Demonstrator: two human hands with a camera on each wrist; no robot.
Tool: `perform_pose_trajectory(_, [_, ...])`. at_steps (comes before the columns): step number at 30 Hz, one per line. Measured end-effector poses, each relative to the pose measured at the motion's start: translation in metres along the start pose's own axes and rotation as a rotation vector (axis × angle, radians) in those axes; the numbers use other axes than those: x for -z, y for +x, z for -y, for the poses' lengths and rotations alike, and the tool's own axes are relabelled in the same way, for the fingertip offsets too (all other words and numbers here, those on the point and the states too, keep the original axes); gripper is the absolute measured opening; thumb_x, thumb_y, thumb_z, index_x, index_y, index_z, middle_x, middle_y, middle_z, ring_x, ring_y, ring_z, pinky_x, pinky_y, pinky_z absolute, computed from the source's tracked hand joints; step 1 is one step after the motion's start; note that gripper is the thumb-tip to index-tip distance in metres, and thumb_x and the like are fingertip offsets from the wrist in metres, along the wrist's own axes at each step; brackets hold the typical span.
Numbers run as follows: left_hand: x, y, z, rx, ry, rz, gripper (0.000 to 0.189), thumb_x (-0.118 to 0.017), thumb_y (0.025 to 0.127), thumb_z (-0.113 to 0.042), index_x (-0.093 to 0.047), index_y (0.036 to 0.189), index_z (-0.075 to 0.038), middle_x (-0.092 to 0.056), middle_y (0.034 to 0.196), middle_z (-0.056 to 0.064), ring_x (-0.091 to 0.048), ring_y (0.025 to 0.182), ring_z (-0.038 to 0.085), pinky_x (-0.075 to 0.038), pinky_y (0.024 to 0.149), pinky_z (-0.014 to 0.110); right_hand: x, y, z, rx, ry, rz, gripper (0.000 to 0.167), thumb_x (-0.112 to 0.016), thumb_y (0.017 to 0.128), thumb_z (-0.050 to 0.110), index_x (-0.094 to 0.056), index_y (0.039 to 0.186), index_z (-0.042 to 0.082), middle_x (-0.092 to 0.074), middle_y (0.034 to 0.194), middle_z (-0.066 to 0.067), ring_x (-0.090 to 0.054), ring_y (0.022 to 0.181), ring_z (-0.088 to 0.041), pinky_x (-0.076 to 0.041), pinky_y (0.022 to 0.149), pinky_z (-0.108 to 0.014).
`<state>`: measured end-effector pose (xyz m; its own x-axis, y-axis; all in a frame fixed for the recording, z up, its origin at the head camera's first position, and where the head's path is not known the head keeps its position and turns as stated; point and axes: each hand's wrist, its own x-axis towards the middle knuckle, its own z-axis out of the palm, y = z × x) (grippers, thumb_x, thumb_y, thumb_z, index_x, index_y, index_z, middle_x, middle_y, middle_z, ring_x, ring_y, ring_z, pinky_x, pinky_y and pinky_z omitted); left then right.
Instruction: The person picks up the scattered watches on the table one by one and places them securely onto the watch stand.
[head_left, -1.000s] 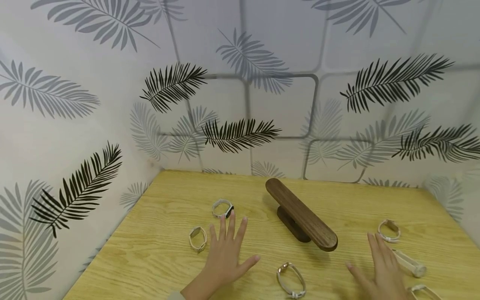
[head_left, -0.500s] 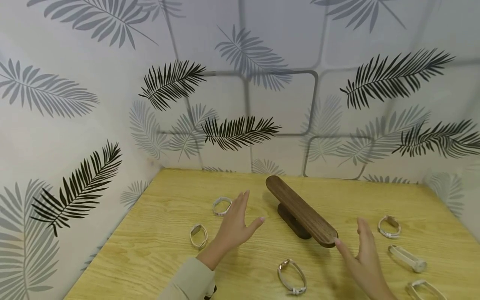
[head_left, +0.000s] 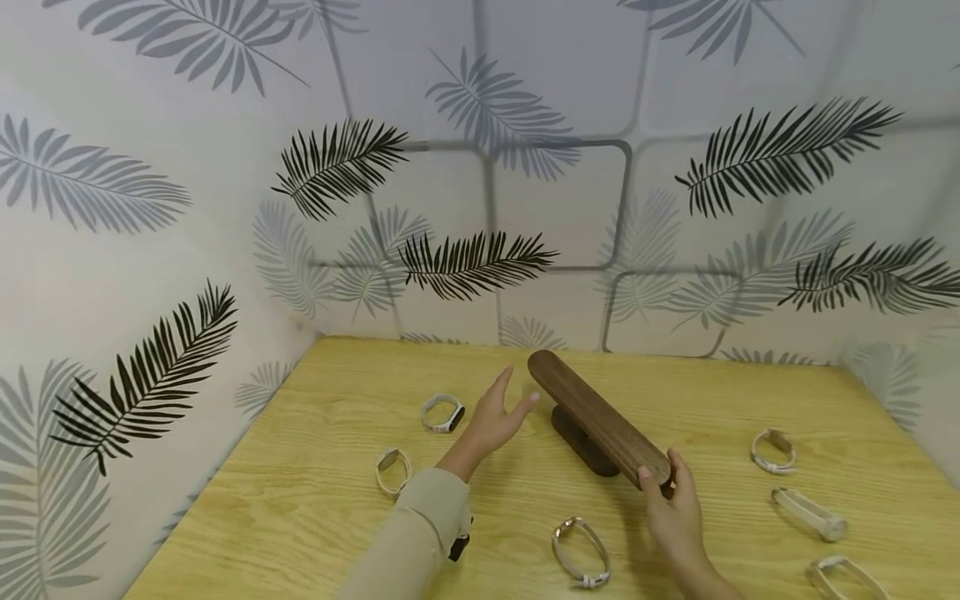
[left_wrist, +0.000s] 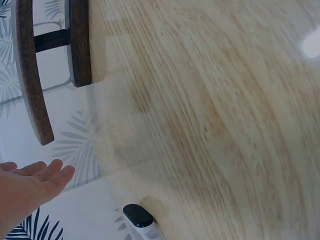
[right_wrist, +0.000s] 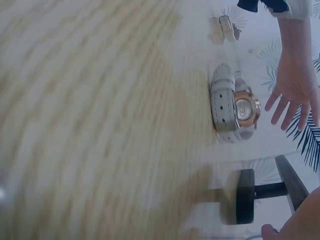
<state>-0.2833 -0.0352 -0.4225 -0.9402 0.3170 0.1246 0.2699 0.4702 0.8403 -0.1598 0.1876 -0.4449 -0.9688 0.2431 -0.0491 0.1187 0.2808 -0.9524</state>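
A dark wooden display stand (head_left: 600, 412), a long rounded bar over a smaller base, stands slantwise on the table. My right hand (head_left: 677, 521) pinches the bar's near end, thumb on top and fingers at the far side. Beside the bar's far end is my left hand (head_left: 491, 421), fingers extended and thumb apart, holding nothing. In the left wrist view the left hand (left_wrist: 32, 185) is just short of the bar's end (left_wrist: 44, 132). The right wrist view shows the stand's base (right_wrist: 245, 197) on the table and part of my right hand (right_wrist: 305, 220).
A white fitness band (head_left: 454, 418) and a light-strapped watch (head_left: 388, 458) lie on the left. In front of the stand lies a looped watch (head_left: 564, 562). Another looped watch (head_left: 780, 439), a long pale-strapped watch (head_left: 832, 527) and a pale strap (head_left: 832, 562) lie right.
My right hand has moved left from beside the watches and taken hold of the bar's near end. My left hand has moved forward and right, toward the far end. The stand stays put.
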Motion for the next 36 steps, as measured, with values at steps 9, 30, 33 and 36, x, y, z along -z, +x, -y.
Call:
perform_pose_trajectory(9, [-0.005, 0.004, 0.003, 0.08, -0.08, 0.004, 0.071, -0.044, 0.096, -0.045, -0.016, 0.149, -0.006, -0.025, 0.15, 0.023, -0.029, 0.135, 0.042, -0.032, 0.108, 0.055, -0.006, -0.001, 0.003, -0.057, 0.157, -0.118, 0.059, -0.038, 0.1, 0.025, -0.013, 0.145, -0.004, -0.018, 0.147, -0.031, -0.024, 0.136, -0.041, -0.04, 0.102, -0.017])
perform_pose_trajectory(30, [0.001, 0.0, 0.023, 0.164, -0.189, -0.089, 0.063, -0.046, 0.097, -0.04, -0.024, 0.146, -0.007, -0.039, 0.141, 0.023, -0.046, 0.123, 0.039, -0.047, 0.094, 0.05, 0.024, 0.019, 0.0, -0.044, -0.011, -0.079, 0.047, -0.043, 0.099, 0.02, -0.033, 0.141, 0.0, -0.038, 0.137, -0.02, -0.041, 0.078, 0.021, -0.043, 0.071, -0.001])
perform_pose_trajectory(33, [0.001, 0.0, 0.026, 0.176, -0.241, -0.113, 0.057, -0.048, 0.097, -0.032, -0.03, 0.144, -0.003, -0.047, 0.132, 0.023, -0.053, 0.115, 0.037, -0.051, 0.089, 0.044, 0.027, 0.023, -0.001, -0.056, -0.034, -0.073, 0.047, -0.042, 0.1, 0.022, -0.034, 0.142, 0.002, -0.04, 0.134, -0.015, -0.041, 0.08, 0.02, -0.042, 0.072, 0.0])
perform_pose_trajectory(36, [0.0, 0.0, 0.029, 0.186, -0.291, -0.156, 0.049, -0.051, 0.097, -0.022, -0.039, 0.138, 0.0, -0.054, 0.121, 0.023, -0.06, 0.105, 0.036, -0.054, 0.085, 0.04, 0.029, 0.027, -0.003, -0.063, -0.042, -0.081, 0.047, -0.043, 0.099, 0.023, -0.035, 0.141, 0.004, -0.041, 0.131, -0.01, -0.042, 0.081, 0.019, -0.042, 0.072, -0.001])
